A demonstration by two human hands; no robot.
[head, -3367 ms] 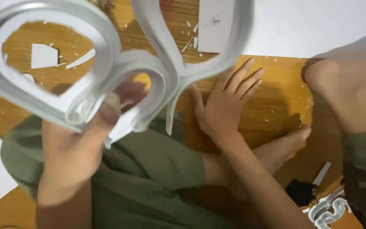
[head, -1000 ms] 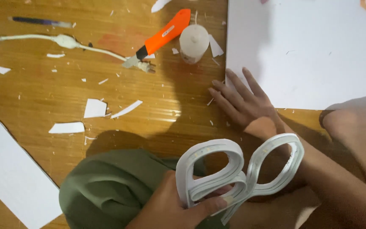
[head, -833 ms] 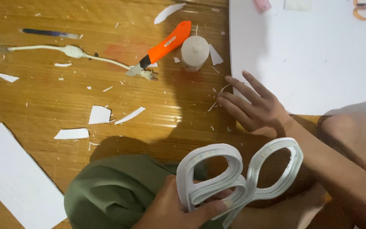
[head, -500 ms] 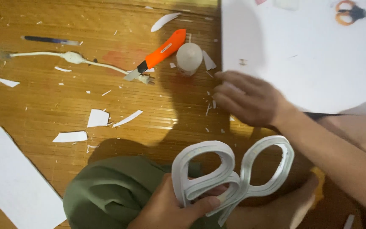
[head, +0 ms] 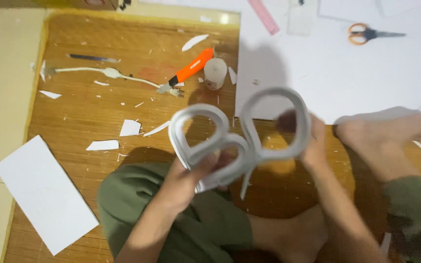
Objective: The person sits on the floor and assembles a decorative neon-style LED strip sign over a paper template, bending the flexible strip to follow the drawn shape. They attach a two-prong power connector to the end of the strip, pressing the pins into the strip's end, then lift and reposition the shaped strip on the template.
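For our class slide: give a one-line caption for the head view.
Both hands, left hand and right hand, hold a white two-looped strip form above a wooden floor strewn with paper scraps.

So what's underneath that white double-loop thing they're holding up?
Under the white looped foam shape show the wooden floor, a big white sheet's edge and the person's olive-clad knee. Left hand and right hand cover its lower parts.

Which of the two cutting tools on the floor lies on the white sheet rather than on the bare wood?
The orange-handled scissors, at the far right on the white sheet. The orange utility knife lies on the wooden floor beside a small white roll.
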